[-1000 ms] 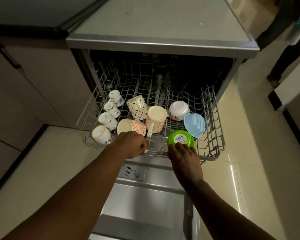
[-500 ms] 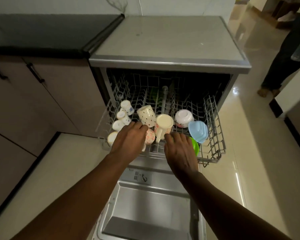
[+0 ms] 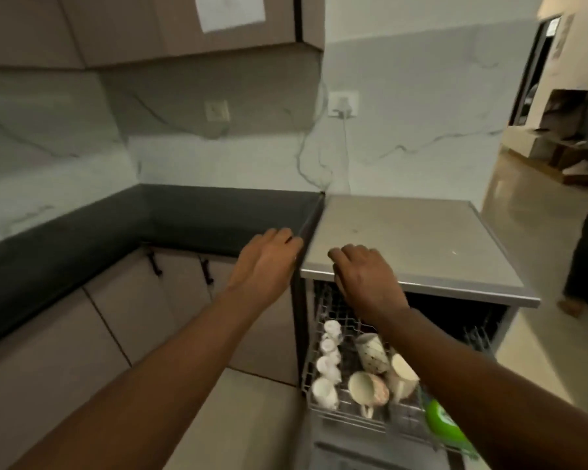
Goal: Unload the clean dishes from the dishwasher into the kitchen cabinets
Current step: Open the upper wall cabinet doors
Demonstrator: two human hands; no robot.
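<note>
Nearest the viewer, the pulled-out upper rack (image 3: 350,423) of the dishwasher carries the load still to be put away: a green bowl (image 3: 445,425) at its front right corner, a floral mug (image 3: 370,390) lying on its side with its mouth toward the viewer, a cream mug (image 3: 404,374) just beside it, a spotted mug (image 3: 372,352) behind, and a row of four small white cups (image 3: 327,369) along the left edge. A pale sticker shows on the green bowl, but blur makes any print unreadable.

Above and beyond the rack, both hands are empty. The right hand (image 3: 365,278) hangs with fingers loosely curled over the front edge of the dishwasher's steel top (image 3: 418,242); the left hand (image 3: 269,262) is relaxed and open over the edge of the dark countertop (image 3: 190,215). Neither grasps anything.

The governing relation: the dishes lie below and behind the hands, toward the viewer, with the right forearm directly over the mugs. The right hand is the nearer to them; the left lies nearer the base cabinets (image 3: 143,300). The floral mug's long axis runs roughly front to back along the rack.

Farthest, a wall cabinet (image 3: 150,25) hangs above the marble backsplash, bearing a pale sheet (image 3: 230,10) whose writing, if any, cannot be read. The hands appear directed toward the cabinets, probably to open storage before lifting a dish.
</note>
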